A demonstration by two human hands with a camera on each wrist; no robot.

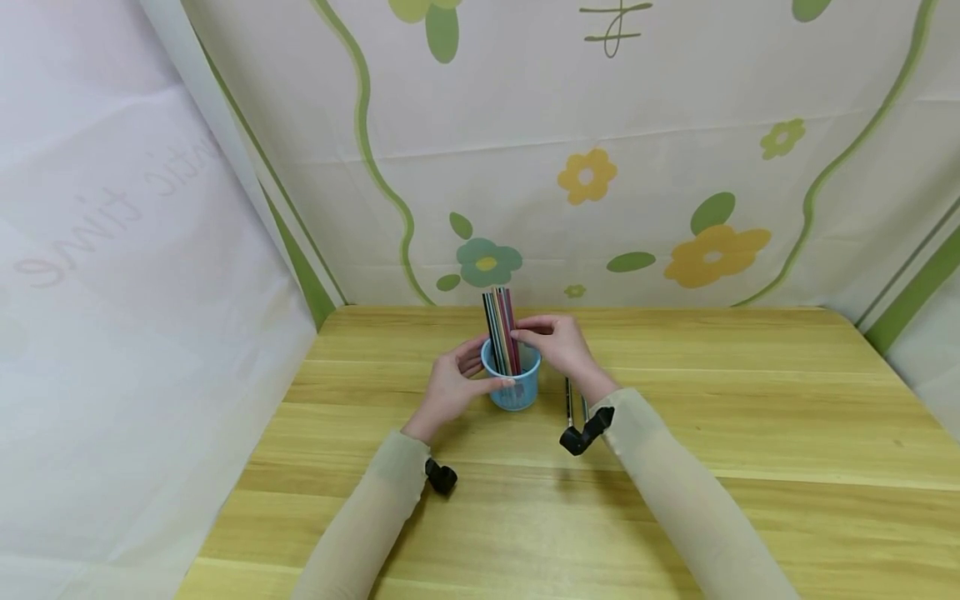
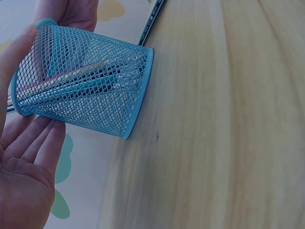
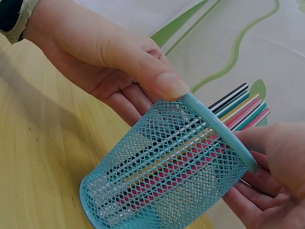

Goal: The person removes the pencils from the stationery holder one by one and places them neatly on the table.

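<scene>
A blue mesh pencil cup stands on the table with several striped pencils in it, black, teal, gold and pink. They lean left in the head view. My left hand holds the cup from the left, thumb on the near rim and fingers on the far side; the right wrist view shows that thumb on the rim. Beside the pencils is my right hand, thumb and forefinger stretched to the pink one at the rim. In the left wrist view this right hand is partly hidden behind the cup.
Two dark pencils lie on the wooden table right of the cup, partly covered by the right wrist and its camera. A white cloth with printed flowers hangs close behind the table's far edge.
</scene>
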